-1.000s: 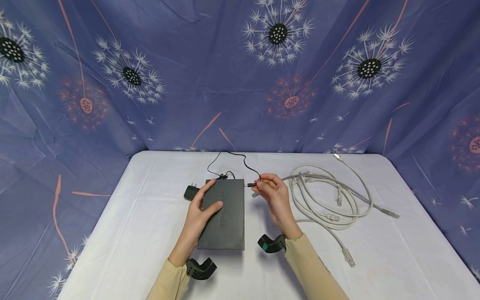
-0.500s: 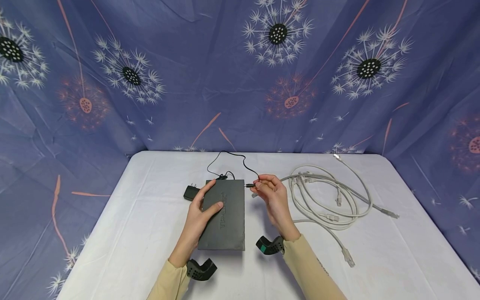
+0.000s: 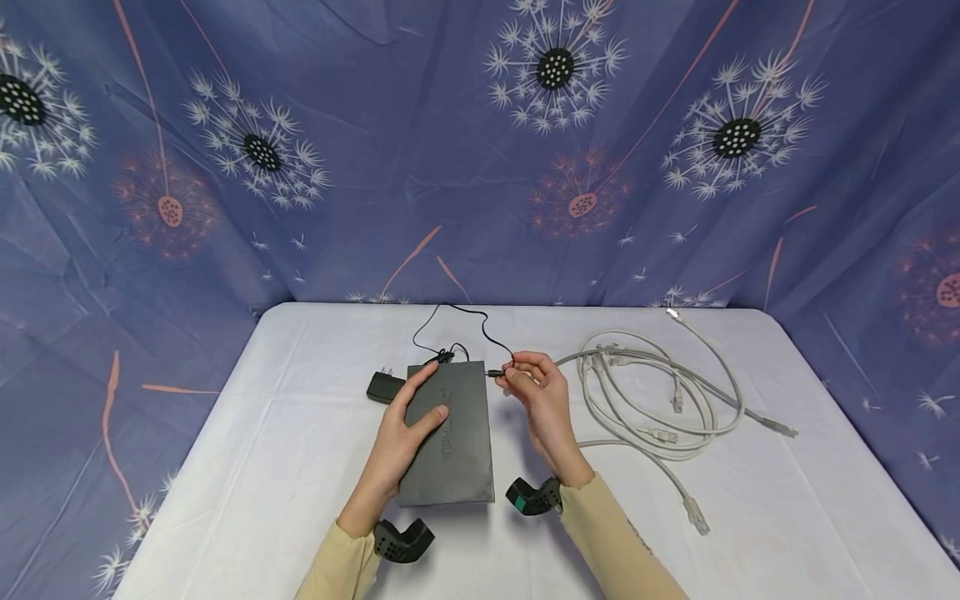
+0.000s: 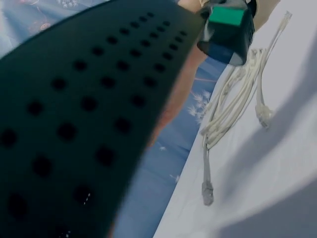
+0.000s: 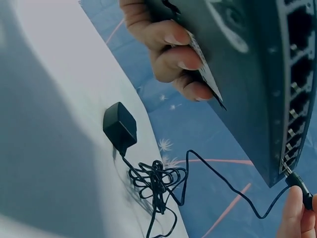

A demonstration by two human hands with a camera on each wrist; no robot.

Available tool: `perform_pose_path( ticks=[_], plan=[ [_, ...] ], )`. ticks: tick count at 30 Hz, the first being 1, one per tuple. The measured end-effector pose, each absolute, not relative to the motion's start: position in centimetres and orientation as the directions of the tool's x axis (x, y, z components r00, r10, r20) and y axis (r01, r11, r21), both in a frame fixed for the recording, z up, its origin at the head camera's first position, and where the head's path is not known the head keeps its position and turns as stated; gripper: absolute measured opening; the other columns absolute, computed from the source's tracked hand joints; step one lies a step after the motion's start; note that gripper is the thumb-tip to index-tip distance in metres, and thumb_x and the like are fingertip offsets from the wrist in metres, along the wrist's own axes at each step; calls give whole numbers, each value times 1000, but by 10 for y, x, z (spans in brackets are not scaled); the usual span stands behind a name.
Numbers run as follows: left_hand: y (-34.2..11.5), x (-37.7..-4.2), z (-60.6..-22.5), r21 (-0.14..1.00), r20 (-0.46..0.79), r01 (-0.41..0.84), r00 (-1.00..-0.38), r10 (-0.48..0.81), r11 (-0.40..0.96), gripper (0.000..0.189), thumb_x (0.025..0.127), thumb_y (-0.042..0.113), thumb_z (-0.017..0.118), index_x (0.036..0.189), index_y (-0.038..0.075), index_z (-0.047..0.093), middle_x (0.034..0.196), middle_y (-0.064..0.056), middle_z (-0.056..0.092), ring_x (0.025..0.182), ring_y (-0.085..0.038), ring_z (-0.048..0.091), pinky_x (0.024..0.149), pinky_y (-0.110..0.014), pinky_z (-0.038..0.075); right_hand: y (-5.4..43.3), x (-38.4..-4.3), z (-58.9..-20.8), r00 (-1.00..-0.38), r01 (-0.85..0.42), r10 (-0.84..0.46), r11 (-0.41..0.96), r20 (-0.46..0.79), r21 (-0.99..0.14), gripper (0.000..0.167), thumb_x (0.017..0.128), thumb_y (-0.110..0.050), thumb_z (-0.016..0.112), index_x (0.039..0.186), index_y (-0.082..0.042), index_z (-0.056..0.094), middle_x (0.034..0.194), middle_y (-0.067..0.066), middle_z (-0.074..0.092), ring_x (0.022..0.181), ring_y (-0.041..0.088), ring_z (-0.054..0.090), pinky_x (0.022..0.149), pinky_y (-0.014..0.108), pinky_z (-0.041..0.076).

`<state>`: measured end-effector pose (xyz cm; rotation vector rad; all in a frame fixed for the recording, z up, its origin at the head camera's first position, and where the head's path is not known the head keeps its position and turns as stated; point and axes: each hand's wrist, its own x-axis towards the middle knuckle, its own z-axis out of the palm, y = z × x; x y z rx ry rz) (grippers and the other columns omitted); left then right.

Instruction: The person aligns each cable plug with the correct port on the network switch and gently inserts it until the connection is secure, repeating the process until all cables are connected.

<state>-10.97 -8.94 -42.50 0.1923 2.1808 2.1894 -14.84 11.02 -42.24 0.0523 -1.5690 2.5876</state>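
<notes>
Closing in since a moment ago, right hand (image 3: pixel 542 398) pinches the barrel plug (image 5: pixel 298 186) with its tip now at the black switch (image 3: pixel 448 433), which left hand (image 3: pixel 405 425) grips tilted on the white table (image 3: pixel 225 467); seating looks imminent.

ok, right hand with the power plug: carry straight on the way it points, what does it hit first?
Most likely the black switch: the right hand pinches the power plug, whose tip sits at the switch's far right corner. Socket depth is unclear.
</notes>
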Motion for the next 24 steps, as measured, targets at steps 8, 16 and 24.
perform_pose_path(
  ticks=[8,16,24],
  plan=[
    [-90,-110,-424,995,94,97,-983,155,12,56,92,17,65,141,34,45,150,4,33,136,-20,27,102,-53,23,109,-146,-421,-990,-133,106,-450,95,-883,20,87,17,52,103,6,54,90,12,59,78,16,63,76,30,53],
    [-90,-111,-424,995,100,103,-976,191,5,57,93,16,63,143,34,42,152,3,29,137,-21,26,102,-53,23,108,-144,-422,-986,-154,125,-445,109,-882,21,87,17,52,107,14,50,89,12,58,77,17,64,76,29,53],
    [-91,-111,-425,994,90,101,-972,219,41,58,94,15,62,144,35,39,153,2,25,139,-21,19,104,-57,17,106,-144,-423,-984,-157,142,-449,103,-880,20,86,18,53,106,13,52,87,12,57,79,18,64,74,29,53]
  ],
)
